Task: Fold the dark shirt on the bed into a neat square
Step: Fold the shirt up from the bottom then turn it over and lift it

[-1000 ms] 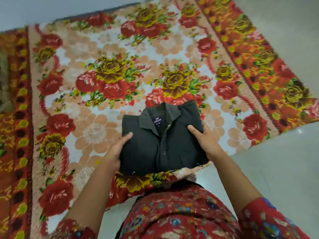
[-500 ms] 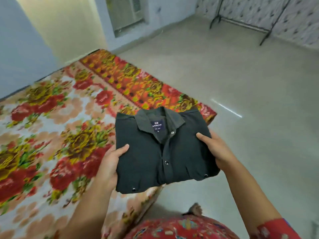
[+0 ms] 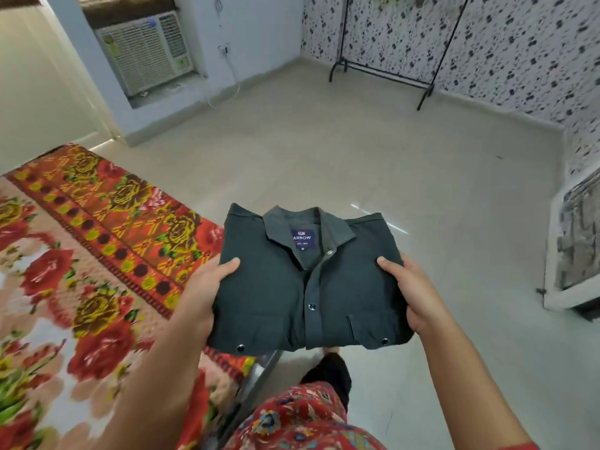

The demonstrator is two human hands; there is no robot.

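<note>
The left hand [image 3: 204, 295] and right hand [image 3: 420, 298] are gripping the dark shirt [image 3: 285, 287] by its side edges, thumbs lying on top and fingers probably curling underneath, out of sight. The shirt, folded square with its collar up, is being held in the air. The bed [image 3: 81, 254] is lying left of the shirt, lower down. Beyond the shirt, an air conditioner [image 3: 146, 50] and a clothes rack [image 3: 386, 71] are standing.

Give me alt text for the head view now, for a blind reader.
A dark shirt, folded square with collar up, is held in the air beside the floral bed, above the floor. The left hand grips its left edge, the right hand its right edge. A clothes rack stands beyond.
</note>
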